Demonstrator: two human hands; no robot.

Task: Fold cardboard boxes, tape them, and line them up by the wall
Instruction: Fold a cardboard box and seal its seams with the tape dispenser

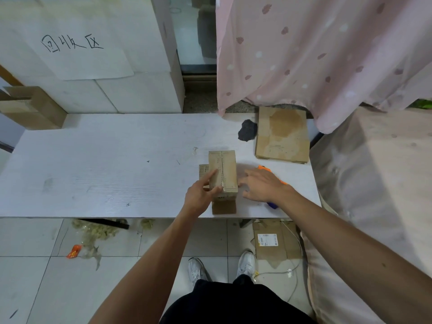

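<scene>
A small brown cardboard box (225, 172) stands on the white table (105, 164), its top flaps meeting along a middle seam. One flap lies flat toward the table's front edge and another sticks out on the left. My left hand (201, 192) rests on the box's left side, index finger straight along the top and thumb against the near corner. My right hand (263, 184) hovers just right of the box with fingers spread, partly covering an orange and blue tape dispenser (266, 170).
A stack of flattened cardboard (281, 135) lies at the table's back right, next to a dark grey lump (247, 130). An open brown box (32, 107) sits at the far left. White blocks line the wall. A pink curtain hangs right. Cardboard and scraps litter the floor.
</scene>
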